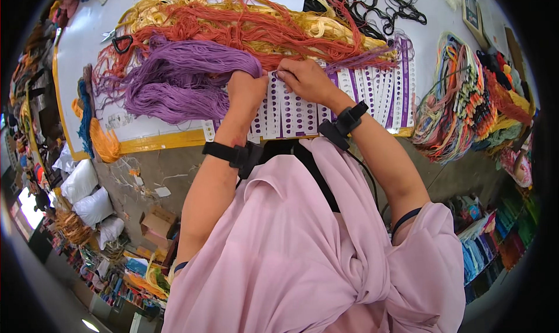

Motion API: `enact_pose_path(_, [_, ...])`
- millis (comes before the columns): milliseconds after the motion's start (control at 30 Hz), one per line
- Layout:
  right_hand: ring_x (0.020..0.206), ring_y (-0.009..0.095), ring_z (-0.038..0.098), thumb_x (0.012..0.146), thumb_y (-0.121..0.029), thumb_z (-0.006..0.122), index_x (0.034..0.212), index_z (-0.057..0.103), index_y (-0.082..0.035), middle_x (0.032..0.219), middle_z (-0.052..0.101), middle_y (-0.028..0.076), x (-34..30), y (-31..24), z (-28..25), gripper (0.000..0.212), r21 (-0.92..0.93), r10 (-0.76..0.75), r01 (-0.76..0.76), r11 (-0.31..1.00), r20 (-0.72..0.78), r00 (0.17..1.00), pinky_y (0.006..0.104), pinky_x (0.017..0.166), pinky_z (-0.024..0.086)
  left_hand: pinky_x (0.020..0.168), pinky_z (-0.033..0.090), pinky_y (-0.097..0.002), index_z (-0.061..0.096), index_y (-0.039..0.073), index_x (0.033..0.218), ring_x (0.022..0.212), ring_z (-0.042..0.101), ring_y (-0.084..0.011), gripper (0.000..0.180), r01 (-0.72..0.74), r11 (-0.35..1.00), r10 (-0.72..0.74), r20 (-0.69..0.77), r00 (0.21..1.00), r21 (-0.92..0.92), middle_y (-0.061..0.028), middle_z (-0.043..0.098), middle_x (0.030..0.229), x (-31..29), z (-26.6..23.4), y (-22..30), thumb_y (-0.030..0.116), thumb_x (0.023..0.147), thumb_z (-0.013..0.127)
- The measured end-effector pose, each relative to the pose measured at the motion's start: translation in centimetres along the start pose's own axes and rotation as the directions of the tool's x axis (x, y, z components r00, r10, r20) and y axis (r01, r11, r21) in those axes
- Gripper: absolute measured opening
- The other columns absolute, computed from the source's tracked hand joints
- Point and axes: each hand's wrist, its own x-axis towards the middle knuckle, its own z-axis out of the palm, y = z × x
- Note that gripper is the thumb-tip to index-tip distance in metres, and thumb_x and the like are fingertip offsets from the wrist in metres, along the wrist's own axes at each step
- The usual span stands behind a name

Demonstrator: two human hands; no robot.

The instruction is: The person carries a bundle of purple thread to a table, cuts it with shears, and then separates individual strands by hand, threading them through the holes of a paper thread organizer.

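Note:
A thick hank of purple thread (180,76) lies across the table at the left. My left hand (247,89) is closed at its right end, with strands running over and into the fingers. Close beside it, my right hand (308,82) has its fingers curled in a pinch; whatever they hold is too small to make out. Beneath both hands spreads a row of white card strips (291,114) with punched holes and purple print. Beyond them are heaped orange-red thread (227,33) and yellow thread (160,9).
Scissors with a black handle (122,44) lie left of the heap. Black thread (396,12) is at the far right. Multicoloured hanks (451,100) hang over the table's right edge; blue thread (85,114) and orange thread (105,142) lie at its left. White sacks (81,181) sit on the floor.

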Motion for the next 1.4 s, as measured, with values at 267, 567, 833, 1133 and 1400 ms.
enact_pose_path(267, [0.069, 0.039, 0.062, 0.086, -0.016, 0.058, 0.084, 0.060, -0.004, 0.071, 0.062, 0.019, 0.8, 0.1, -0.2, 0.013, -0.150, -0.046, 0.050, 0.987, 0.030, 0.998, 0.0471, 0.063, 0.048, 0.049, 0.041, -0.0262, 0.065, 0.000, 0.085, 0.054, 0.053, -0.0115, 0.004, 0.160, 0.921, -0.056, 0.286, 0.957, -0.354, -0.0028, 0.061, 0.070, 0.3, -1.1, 1.5, 0.002, 0.082, 0.065])
enact_pose_path(567, [0.073, 0.043, 0.061, 0.087, -0.017, 0.059, 0.088, 0.060, -0.004, 0.074, 0.063, 0.021, 1.0, -0.1, 0.3, 0.014, -0.162, -0.015, 0.019, 0.987, 0.028, 1.000, 0.0504, 0.066, 0.047, 0.056, 0.050, -0.0359, 0.066, -0.005, 0.094, 0.063, 0.064, -0.0222, 0.022, 0.027, 0.977, 0.039, 0.304, 0.952, -0.210, -0.0140, 0.068, 0.082, 1.7, -1.0, 0.8, 0.009, 0.078, 0.070])
enact_pose_path(833, [0.081, 0.044, 0.064, 0.088, -0.019, 0.062, 0.088, 0.062, 0.001, 0.081, 0.065, 0.025, 1.0, 0.3, -0.4, 0.020, -0.202, 0.135, -0.107, 0.974, 0.128, 0.983, 0.0508, 0.075, 0.050, 0.055, 0.049, -0.0298, 0.069, -0.006, 0.081, 0.058, 0.063, -0.0141, 0.018, -0.174, 0.972, 0.170, 0.041, 0.985, 0.157, -0.0094, 0.065, 0.064, 0.5, -1.7, 0.8, 0.012, 0.084, 0.071])
enact_pose_path(1133, [0.075, 0.041, 0.062, 0.088, -0.022, 0.063, 0.086, 0.062, -0.001, 0.076, 0.065, 0.019, 0.4, 0.3, -0.6, 0.020, -0.213, 0.021, 0.001, 0.977, 0.103, 0.994, 0.0483, 0.068, 0.047, 0.057, 0.051, -0.0254, 0.066, -0.003, 0.094, 0.062, 0.056, -0.0098, 0.011, 0.406, 0.559, -0.024, 0.475, 0.879, -0.723, -0.0070, 0.065, 0.080, 0.0, -4.5, 1.0, 0.006, 0.089, 0.066])
enact_pose_path(1400, [0.061, 0.016, 0.062, 0.098, -0.023, 0.054, 0.090, 0.063, -0.002, 0.069, 0.063, 0.007, 0.7, 0.7, -2.4, 0.024, 0.441, 0.190, -0.367, 0.819, 0.395, 0.899, 0.0291, 0.059, 0.051, 0.059, 0.042, -0.0211, 0.066, 0.002, 0.095, 0.066, 0.055, -0.0064, 0.011, 0.049, 0.854, 0.250, 0.492, 0.834, -0.517, 0.0005, 0.062, 0.077, -1.7, -2.8, 1.5, 0.012, 0.090, 0.068])
